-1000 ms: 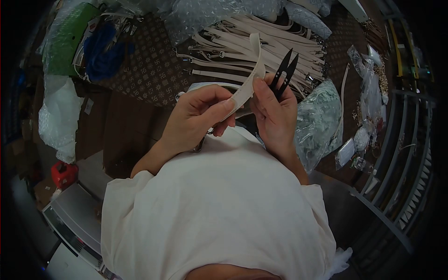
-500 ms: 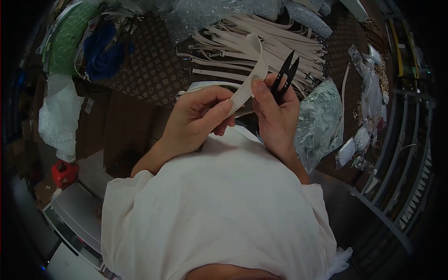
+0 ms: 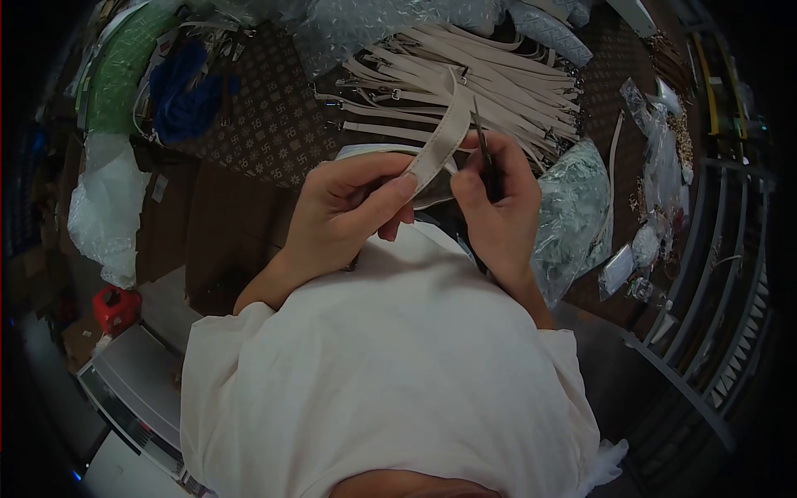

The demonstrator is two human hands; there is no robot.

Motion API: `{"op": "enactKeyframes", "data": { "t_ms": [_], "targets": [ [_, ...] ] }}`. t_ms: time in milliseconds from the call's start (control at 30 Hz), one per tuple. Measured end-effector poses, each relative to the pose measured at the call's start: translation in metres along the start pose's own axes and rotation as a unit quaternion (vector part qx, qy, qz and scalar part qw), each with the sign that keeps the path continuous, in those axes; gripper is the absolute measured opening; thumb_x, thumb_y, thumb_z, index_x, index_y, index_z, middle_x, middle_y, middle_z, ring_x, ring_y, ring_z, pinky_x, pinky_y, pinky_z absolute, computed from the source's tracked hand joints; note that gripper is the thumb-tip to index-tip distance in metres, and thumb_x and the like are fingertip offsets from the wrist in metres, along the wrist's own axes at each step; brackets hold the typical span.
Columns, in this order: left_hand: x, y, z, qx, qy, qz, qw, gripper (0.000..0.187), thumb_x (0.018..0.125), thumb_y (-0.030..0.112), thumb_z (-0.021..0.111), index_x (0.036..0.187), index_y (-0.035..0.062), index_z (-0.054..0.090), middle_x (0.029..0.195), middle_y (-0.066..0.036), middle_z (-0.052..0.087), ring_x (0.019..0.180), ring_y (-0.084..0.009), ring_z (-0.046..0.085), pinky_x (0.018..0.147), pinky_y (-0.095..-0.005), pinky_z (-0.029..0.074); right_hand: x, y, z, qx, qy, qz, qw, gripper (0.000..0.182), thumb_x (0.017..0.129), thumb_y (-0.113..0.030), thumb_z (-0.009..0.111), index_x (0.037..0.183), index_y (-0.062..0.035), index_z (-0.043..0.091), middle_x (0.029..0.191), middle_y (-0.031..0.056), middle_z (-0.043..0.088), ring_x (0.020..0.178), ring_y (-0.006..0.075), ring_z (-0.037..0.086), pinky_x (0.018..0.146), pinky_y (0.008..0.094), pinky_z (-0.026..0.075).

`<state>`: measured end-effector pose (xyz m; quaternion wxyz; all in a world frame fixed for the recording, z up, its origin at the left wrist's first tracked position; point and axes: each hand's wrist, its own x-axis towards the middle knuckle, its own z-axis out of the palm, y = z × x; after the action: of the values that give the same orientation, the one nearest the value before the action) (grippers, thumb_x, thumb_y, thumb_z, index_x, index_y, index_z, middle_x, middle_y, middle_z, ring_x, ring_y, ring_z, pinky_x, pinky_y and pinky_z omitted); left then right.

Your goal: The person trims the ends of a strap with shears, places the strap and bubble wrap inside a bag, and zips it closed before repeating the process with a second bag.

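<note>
My left hand (image 3: 357, 199) pinches a cream stitched strap (image 3: 440, 148) between thumb and fingers. The strap curves up and away from me, with its loop bending back down behind my hands. In my right hand (image 3: 502, 195) is a pair of black thread snips (image 3: 486, 153), gripped in the palm with the narrow blades pointing up beside the strap. My right thumb lies close to the strap's edge; whether it touches cannot be made out. Behind both hands a pile of similar cream straps (image 3: 506, 91) with metal clasps covers the brown patterned cloth (image 3: 274, 108).
A clear plastic bag (image 3: 573, 207) of pale material lies right of my right hand. Bubble wrap (image 3: 357, 29) sits at the back. Blue fabric (image 3: 178, 91) and a green wrapped roll (image 3: 124, 70) are on the left. A metal rack (image 3: 722, 274) stands at the right.
My right hand has turned and shifted slightly right, so the snips now show edge-on instead of with spread blades. The strap's upper loop has dipped and narrowed a little. My left hand stays nearly still.
</note>
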<state>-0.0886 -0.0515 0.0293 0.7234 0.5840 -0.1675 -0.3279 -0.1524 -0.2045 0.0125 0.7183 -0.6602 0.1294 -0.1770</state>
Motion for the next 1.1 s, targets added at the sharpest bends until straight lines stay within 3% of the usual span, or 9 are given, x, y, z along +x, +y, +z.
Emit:
{"op": "enactKeyframes", "data": {
  "t_ms": [67, 100, 167, 267, 600, 700, 1100],
  "targets": [
    [0.000, 0.001, -0.002, 0.004, 0.008, 0.004, 1.000, 0.019, 0.085, 0.006, 0.051, 0.100, -0.0049, 0.059, 0.066, -0.006, 0.058, 0.053, -0.0068, 0.050, 0.046, -0.0186, 0.040, 0.000, 0.001, -0.006, -0.139, -0.015, -0.178, 0.974, 0.032, 0.076, -0.014, 0.067, 0.103, 0.0007, 0.056, 0.066, -0.0002, 0.051, 0.053, 0.0051, 0.040, 0.049, 0.0181, 0.035],
    [0.000, 0.001, -0.003, 0.009, 0.014, 0.008, 1.000, 0.021, 0.086, 0.006, 0.050, 0.100, -0.0053, 0.059, 0.066, -0.008, 0.058, 0.052, -0.0089, 0.051, 0.046, -0.0201, 0.041, 0.000, -0.001, -0.009, -0.139, -0.017, -0.178, 0.974, 0.032, 0.076, -0.014, 0.067, 0.103, 0.0007, 0.056, 0.066, -0.0002, 0.051, 0.053, 0.0051, 0.040, 0.049, 0.0181, 0.035],
    [0.000, 0.000, -0.003, 0.013, 0.020, 0.010, 1.000, 0.020, 0.085, 0.006, 0.050, 0.100, -0.0053, 0.059, 0.066, -0.008, 0.058, 0.052, -0.0089, 0.051, 0.046, -0.0201, 0.041, -0.003, -0.007, -0.013, -0.300, -0.032, -0.231, 0.925, 0.041, 0.071, -0.013, 0.070, 0.109, -0.0012, 0.058, 0.061, 0.0024, 0.047, 0.049, 0.0089, 0.040, 0.043, 0.0211, 0.034],
    [0.001, -0.001, -0.003, 0.016, 0.024, 0.011, 1.000, 0.020, 0.085, 0.006, 0.050, 0.100, -0.0050, 0.059, 0.065, -0.009, 0.059, 0.051, -0.0088, 0.051, 0.046, -0.0200, 0.041, -0.007, -0.005, -0.014, -0.318, -0.032, -0.262, 0.911, 0.041, 0.067, -0.012, 0.072, 0.107, -0.0047, 0.061, 0.056, 0.0026, 0.044, 0.046, 0.0110, 0.039, 0.039, 0.0236, 0.032],
    [0.001, -0.002, 0.000, 0.015, 0.051, 0.012, 0.999, 0.017, 0.083, 0.006, 0.053, 0.094, -0.0028, 0.063, 0.063, -0.004, 0.059, 0.050, -0.0044, 0.049, 0.043, -0.0156, 0.037, -0.006, 0.000, -0.015, -0.346, -0.042, -0.288, 0.892, 0.040, 0.066, -0.011, 0.072, 0.104, -0.0073, 0.063, 0.054, 0.0027, 0.040, 0.044, 0.0126, 0.038, 0.038, 0.0256, 0.029],
    [0.002, 0.000, -0.002, 0.042, 0.031, 0.007, 0.999, 0.019, 0.085, 0.006, 0.051, 0.097, -0.0044, 0.061, 0.064, -0.008, 0.059, 0.050, -0.0084, 0.051, 0.046, -0.0192, 0.041, -0.006, 0.000, -0.015, -0.342, -0.040, -0.289, 0.893, 0.039, 0.066, -0.010, 0.072, 0.104, -0.0072, 0.063, 0.053, 0.0026, 0.040, 0.044, 0.0129, 0.038, 0.038, 0.0259, 0.029],
    [0.003, 0.001, -0.001, 0.031, 0.032, -0.002, 0.999, 0.019, 0.085, 0.006, 0.051, 0.098, -0.0043, 0.060, 0.063, -0.008, 0.059, 0.050, -0.0086, 0.051, 0.045, -0.0196, 0.041, -0.007, -0.001, -0.014, -0.353, -0.027, -0.301, 0.886, 0.038, 0.065, -0.009, 0.072, 0.102, -0.0078, 0.064, 0.052, 0.0021, 0.040, 0.044, 0.0132, 0.038, 0.038, 0.0261, 0.028]
  ]
}}
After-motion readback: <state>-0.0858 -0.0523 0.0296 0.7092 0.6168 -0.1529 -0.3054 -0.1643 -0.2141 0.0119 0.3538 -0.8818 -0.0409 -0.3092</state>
